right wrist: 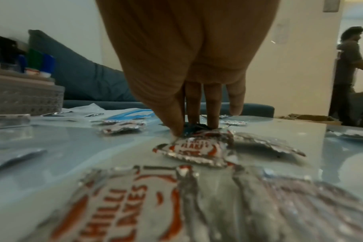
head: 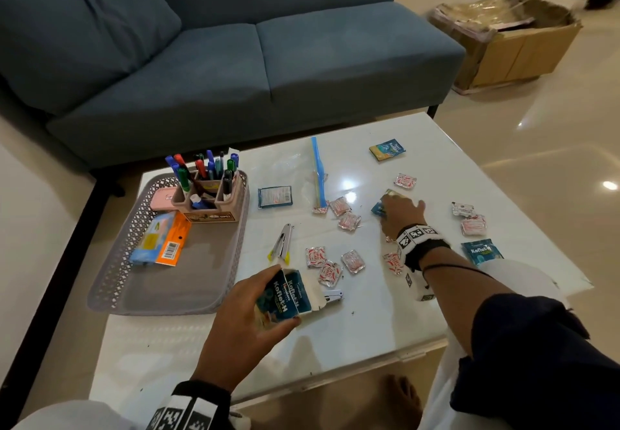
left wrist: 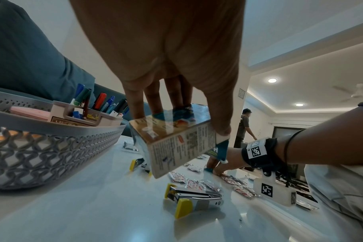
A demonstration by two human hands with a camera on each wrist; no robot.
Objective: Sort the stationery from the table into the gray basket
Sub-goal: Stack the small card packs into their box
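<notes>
My left hand point(head: 281, 295) point(left wrist: 180, 121) grips a blue Koflet-H carton point(head: 295, 290) point(left wrist: 176, 142) with an open end flap, held above the table beside the front right corner of the gray basket point(head: 110, 261) point(left wrist: 52, 131). My right hand point(head: 385, 209) point(right wrist: 189, 129) reaches across the table and pinches a small blue sachet point(head: 376, 209) point(right wrist: 197, 126) that lies flat there. In the basket stand a marker holder point(head: 208, 194), a pink case and an orange-blue pack. One metal stapler point(head: 281, 245) point(left wrist: 138, 163) lies by the basket. Another point(head: 333, 295) point(left wrist: 197, 198) sits partly hidden behind the carton.
Several silver-red chilli flake sachets point(head: 352, 261) point(right wrist: 197, 150) are scattered over the white table point(head: 369, 329). A clear zip bag point(head: 317, 174) and other blue sachets point(head: 481, 251) lie among them. A blue sofa point(head: 268, 60) stands behind, a cardboard box point(head: 510, 47) at the far right.
</notes>
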